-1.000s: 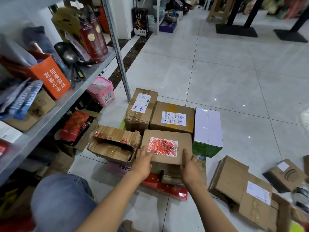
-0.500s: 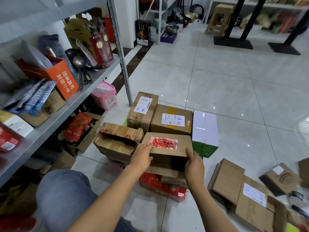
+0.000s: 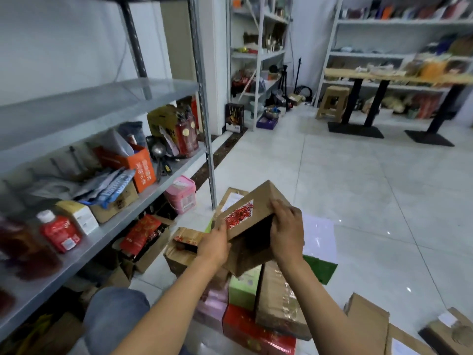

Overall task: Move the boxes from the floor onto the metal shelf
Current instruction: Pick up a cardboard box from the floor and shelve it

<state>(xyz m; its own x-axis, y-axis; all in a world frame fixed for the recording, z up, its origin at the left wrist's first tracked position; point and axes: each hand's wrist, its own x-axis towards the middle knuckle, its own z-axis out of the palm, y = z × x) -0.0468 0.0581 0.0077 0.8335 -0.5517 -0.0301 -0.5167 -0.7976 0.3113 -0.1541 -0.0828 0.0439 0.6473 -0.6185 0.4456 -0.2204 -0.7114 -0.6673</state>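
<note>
Now both hands (image 3: 252, 238) grip cardboard box (image 3: 252, 213), tilted, above floor boxes (image 3: 279, 301).

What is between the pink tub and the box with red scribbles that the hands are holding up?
In the head view, only the shelf's metal post and bare floor lie between the pink tub and the scribbled box.

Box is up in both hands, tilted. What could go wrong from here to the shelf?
1. The cardboard box is tilted, the left hand and right hand gripping opposite ends; it might slip.
2. The middle level of the metal shelf is crowded with an orange box and a red bottle, so placing it there could knock things over.
</note>
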